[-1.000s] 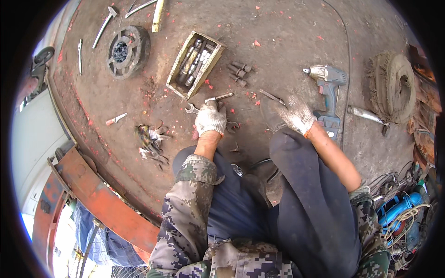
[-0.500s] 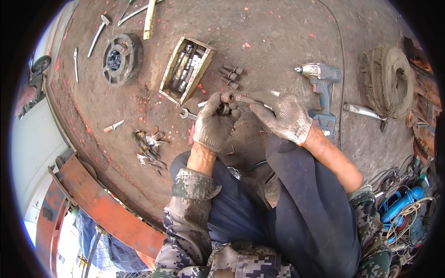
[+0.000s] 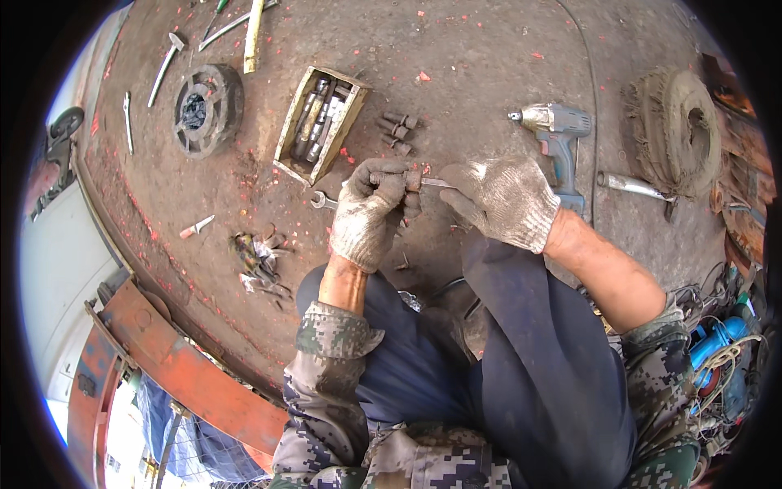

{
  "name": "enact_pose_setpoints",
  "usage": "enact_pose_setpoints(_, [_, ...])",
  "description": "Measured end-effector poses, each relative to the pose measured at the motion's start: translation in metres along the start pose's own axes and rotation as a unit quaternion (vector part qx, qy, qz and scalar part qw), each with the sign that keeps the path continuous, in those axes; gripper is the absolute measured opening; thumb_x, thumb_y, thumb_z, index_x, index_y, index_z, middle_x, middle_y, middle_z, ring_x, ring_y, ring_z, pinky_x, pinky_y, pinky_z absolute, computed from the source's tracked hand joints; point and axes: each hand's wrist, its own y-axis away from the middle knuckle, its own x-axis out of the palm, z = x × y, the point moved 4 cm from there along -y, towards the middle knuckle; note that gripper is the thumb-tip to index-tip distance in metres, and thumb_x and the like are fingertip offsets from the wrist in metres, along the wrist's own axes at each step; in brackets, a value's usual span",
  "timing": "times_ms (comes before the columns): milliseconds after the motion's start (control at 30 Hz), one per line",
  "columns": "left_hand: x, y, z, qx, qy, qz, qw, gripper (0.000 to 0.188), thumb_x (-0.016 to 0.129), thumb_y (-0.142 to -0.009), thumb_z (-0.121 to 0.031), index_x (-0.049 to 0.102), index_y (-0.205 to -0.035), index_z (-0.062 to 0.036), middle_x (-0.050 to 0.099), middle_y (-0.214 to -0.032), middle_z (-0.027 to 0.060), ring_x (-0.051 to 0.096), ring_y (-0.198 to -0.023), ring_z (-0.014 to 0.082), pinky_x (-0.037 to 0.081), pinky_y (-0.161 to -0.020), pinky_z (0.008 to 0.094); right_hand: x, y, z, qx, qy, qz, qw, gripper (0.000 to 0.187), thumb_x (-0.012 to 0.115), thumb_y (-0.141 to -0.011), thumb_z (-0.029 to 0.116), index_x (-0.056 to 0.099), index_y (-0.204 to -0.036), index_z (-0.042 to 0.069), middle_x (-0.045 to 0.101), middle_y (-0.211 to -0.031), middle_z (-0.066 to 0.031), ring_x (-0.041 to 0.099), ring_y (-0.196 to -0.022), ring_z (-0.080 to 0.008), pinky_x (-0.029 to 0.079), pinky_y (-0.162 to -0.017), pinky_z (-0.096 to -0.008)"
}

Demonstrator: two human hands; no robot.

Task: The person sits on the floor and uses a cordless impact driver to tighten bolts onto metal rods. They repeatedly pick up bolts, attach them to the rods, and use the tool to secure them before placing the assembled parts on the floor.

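Observation:
My left hand [image 3: 364,218], in a dirty knit glove, is closed around a rusty bolt [image 3: 411,180] with a thick collar or nut at its right end. The bolt lies roughly level, pointing right. My gloved right hand [image 3: 507,204] pinches a thin, flat metal tool [image 3: 438,182] whose tip meets the bolt's right end; its handle is hidden in the glove. Beyond my hands several similar rusty bolts [image 3: 397,133] lie on the ground. An open-ended wrench [image 3: 323,200] rests just left of my left hand.
A wooden box [image 3: 353,114] of metal sockets and bars stands ahead, left of the bolts. A cordless impact wrench [image 3: 560,134] lies to the right, near a cable [image 3: 595,98] and a frayed round roll [image 3: 676,134]. Further left are a black ring-shaped part [image 3: 209,110], a hammer [image 3: 167,69] and a knife [image 3: 196,226].
My left hand has turned the bolt from end-on to sideways, its shank now showing. The right hand has shifted slightly right, keeping the metal tool at the bolt's end.

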Motion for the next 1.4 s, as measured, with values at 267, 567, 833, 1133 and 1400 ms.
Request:
enact_pose_setpoints(267, [0.020, 0.005, -0.006, 0.098, 0.091, 0.033, 0.991, 0.028, 0.075, -0.099, -0.024, 0.062, -0.116, -0.0051, 0.068, -0.101, 0.0070, 0.059, -0.079, 0.0183, 0.051, -0.071, 0.0337, -0.010, -0.005, 0.005, 0.012, -0.068, -0.007, 0.998, 0.036, 0.065, -0.099, 0.035, 0.071, -0.129, 0.016, 0.075, -0.098, -0.0156, 0.074, -0.084, -0.0346, 0.058, -0.067, -0.0460])
enact_pose_setpoints(567, [0.016, 0.004, -0.026, 0.128, -0.006, 0.014, 0.992, 0.027, 0.072, -0.102, -0.024, 0.059, -0.113, -0.0028, 0.068, -0.097, 0.0062, 0.060, -0.074, 0.0174, 0.051, -0.068, 0.0328, -0.022, -0.026, 0.008, 0.020, -0.126, 0.012, 0.992, 0.035, 0.066, -0.098, 0.029, 0.069, -0.130, 0.014, 0.075, -0.100, -0.0175, 0.073, -0.088, -0.0375, 0.058, -0.073, -0.0497])
enact_pose_setpoints(833, [0.060, -0.015, -0.046, 0.334, -0.456, -0.081, 0.821, 0.028, 0.084, -0.082, -0.006, 0.074, -0.108, -0.0060, 0.067, -0.101, 0.0115, 0.068, -0.093, 0.0248, 0.057, -0.083, 0.0372, 0.026, -0.061, -0.028, 0.026, -0.081, -0.090, 0.992, 0.032, 0.070, -0.081, 0.009, 0.067, -0.113, 0.009, 0.071, -0.109, -0.0136, 0.066, -0.104, -0.0387, 0.055, -0.090, -0.0485])
enact_pose_setpoints(1133, [0.063, -0.081, 0.009, 0.380, -0.555, -0.033, 0.739, 0.029, 0.078, -0.085, -0.006, 0.074, -0.113, -0.0125, 0.072, -0.104, 0.0130, 0.071, -0.093, 0.0309, 0.057, -0.084, 0.0398, 0.087, -0.049, -0.099, 0.177, -0.086, -0.158, 0.968, 0.025, 0.066, -0.083, 0.010, 0.074, -0.107, 0.010, 0.067, -0.121, -0.0166, 0.064, -0.115, -0.0385, 0.054, -0.096, -0.0485])
enact_pose_setpoints(1400, [0.060, -0.078, 0.018, 0.329, -0.463, -0.073, 0.820, 0.023, 0.075, -0.095, -0.011, 0.072, -0.118, -0.0095, 0.074, -0.097, 0.0125, 0.072, -0.079, 0.0248, 0.058, -0.076, 0.0354, 0.083, -0.051, -0.086, 0.214, -0.059, -0.035, 0.974, 0.020, 0.066, -0.087, 0.015, 0.072, -0.105, 0.008, 0.068, -0.116, -0.0175, 0.066, -0.112, -0.0396, 0.056, -0.093, -0.0474])
